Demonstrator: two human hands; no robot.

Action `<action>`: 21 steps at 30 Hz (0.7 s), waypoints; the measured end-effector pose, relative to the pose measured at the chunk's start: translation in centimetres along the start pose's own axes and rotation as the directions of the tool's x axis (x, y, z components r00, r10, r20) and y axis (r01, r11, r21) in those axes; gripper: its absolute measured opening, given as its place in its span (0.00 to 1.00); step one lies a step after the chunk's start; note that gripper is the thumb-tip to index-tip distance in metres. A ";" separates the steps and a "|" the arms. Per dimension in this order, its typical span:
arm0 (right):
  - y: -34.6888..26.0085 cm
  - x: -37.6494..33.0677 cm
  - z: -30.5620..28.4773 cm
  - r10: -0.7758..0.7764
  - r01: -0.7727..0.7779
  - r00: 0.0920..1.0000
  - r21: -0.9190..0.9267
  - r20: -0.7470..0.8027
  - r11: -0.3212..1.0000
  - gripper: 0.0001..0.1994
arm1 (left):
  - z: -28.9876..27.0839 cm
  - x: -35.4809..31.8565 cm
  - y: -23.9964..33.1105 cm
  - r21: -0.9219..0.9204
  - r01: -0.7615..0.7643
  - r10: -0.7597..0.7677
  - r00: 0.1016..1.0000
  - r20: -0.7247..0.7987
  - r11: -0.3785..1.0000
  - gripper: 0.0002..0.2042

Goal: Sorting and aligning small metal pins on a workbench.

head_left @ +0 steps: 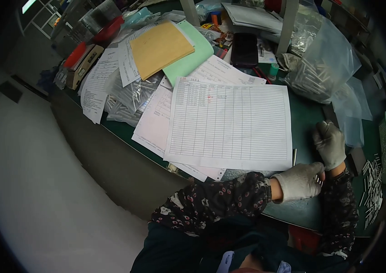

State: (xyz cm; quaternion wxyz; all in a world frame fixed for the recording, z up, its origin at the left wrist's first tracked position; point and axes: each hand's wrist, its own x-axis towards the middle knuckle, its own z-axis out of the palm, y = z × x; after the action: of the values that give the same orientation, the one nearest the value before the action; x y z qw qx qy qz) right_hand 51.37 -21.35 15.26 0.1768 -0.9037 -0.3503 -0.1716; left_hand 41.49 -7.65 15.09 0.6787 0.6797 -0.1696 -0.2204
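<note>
Your grey-gloved left hand [300,181] pinches small metal pins [319,180] at your right wrist; your gloved right hand [330,143] curls loosely (contents hidden) beside the white ruled form sheet [229,123], near the loose pins [372,189].

Left fingers [319,175] hidden (behind wrist)

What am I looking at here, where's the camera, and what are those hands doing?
The camera sits on a person's head and looks down through a fisheye lens, so straight edges bend. The left hand and right hand, both in grey gloves, meet at the edge of a green table; whether they grip anything is unclear. A ruled paper form lies on top of other sheets. Behind it are a yellow envelope, a clear bag of small metal tubes and a dark phone. Loose metal pins lie at the right.
</note>
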 end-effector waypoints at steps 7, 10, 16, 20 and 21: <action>-1.7 0.2 -1.3 0.206 -0.151 0.962 0.282 -0.177 0.947 0.05 | -0.5 -0.3 0.7 -0.006 0.025 -0.025 1.000 -0.018 1.000 0.10; 0.0 -0.9 0.0 0.010 -0.011 0.999 -0.019 -0.049 1.000 0.04 | -0.2 0.0 -0.1 0.002 -0.021 0.021 0.999 -0.045 1.000 0.10; 0.3 -1.4 -2.6 0.168 -0.114 0.975 0.317 -0.148 0.942 0.04 | -0.7 0.0 1.0 0.020 0.069 -0.068 0.997 -0.024 0.997 0.11; -3.8 -3.2 -5.7 0.325 -0.226 0.941 0.532 -0.098 0.816 0.07 | -0.2 -0.4 0.5 -0.162 0.063 -0.078 0.993 -0.092 0.985 0.14; -4.6 -3.8 -6.1 0.284 -0.178 0.950 0.522 -0.130 0.834 0.07 | 0.0 -0.6 0.8 -0.210 0.020 -0.040 0.995 -0.091 0.977 0.16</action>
State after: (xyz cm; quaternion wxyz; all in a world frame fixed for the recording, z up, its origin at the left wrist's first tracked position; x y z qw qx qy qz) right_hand 44.39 -23.04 19.84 0.4607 -0.8395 -0.2506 -0.1423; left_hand 41.03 -7.31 15.92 0.7502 0.6168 -0.1027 -0.2148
